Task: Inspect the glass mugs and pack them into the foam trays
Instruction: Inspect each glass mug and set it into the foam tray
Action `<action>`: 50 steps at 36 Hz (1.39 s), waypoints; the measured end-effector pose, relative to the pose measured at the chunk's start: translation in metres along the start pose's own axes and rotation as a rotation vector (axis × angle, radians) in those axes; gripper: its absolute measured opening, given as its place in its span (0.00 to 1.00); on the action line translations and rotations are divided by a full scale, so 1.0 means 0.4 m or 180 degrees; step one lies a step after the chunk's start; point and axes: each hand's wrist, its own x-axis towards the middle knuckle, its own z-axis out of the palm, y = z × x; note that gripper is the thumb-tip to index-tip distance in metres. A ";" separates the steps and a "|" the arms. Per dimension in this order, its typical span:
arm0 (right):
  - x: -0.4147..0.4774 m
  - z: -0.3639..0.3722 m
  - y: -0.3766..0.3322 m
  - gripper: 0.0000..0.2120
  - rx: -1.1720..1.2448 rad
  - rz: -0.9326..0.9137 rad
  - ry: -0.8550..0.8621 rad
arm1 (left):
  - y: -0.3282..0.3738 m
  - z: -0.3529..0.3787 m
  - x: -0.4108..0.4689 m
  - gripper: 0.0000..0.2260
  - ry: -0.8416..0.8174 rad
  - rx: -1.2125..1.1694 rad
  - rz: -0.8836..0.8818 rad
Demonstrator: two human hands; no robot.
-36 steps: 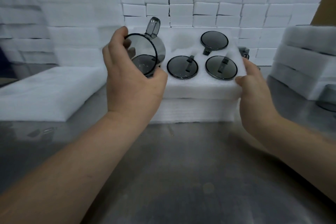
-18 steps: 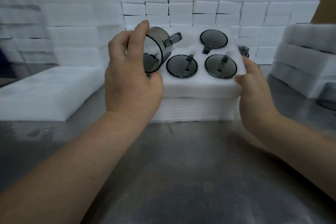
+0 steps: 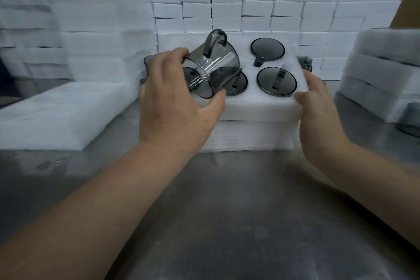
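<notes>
My left hand (image 3: 175, 102) grips a smoky grey glass mug (image 3: 213, 66) by its rim, tilted on its side with the handle pointing up, just above the left part of the white foam tray (image 3: 256, 107). Packed mugs sit sunk in the tray's pockets: one at the back right (image 3: 267, 49), one at the front right (image 3: 276, 82), and one in the front middle (image 3: 238, 83) partly hidden behind the held mug. My right hand (image 3: 318, 102) holds the tray's right front corner, thumb on top of the foam.
The tray rests on a foam stack (image 3: 250, 136) on a metal table (image 3: 227, 211). Loose mugs stand behind the tray at left (image 3: 148, 62) and right (image 3: 305, 65), another at the far right edge (image 3: 409, 120). Foam sheets (image 3: 56, 111) lie left; foam blocks wall the back.
My left hand has turned the mug from facing me to lying on its side and lowered it toward the tray. The right hand stays on the tray corner.
</notes>
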 end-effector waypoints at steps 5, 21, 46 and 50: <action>-0.001 -0.002 -0.002 0.17 -0.0037 0.0045 -0.0032 | 0.006 -0.009 0.003 0.37 0.0084 -0.0205 0.0118; 0.012 -0.006 0.019 0.21 -0.0087 0.0271 -0.0035 | 0.024 -0.026 0.042 0.24 0.0467 -0.2185 -0.1064; 0.016 0.005 0.009 0.15 -0.0208 0.0502 -0.0155 | 0.021 -0.039 0.124 0.26 0.0193 -0.1505 -0.1034; 0.016 0.005 0.009 0.14 -0.0183 0.0520 -0.0103 | 0.030 -0.020 0.174 0.23 -0.0297 -0.1166 -0.0825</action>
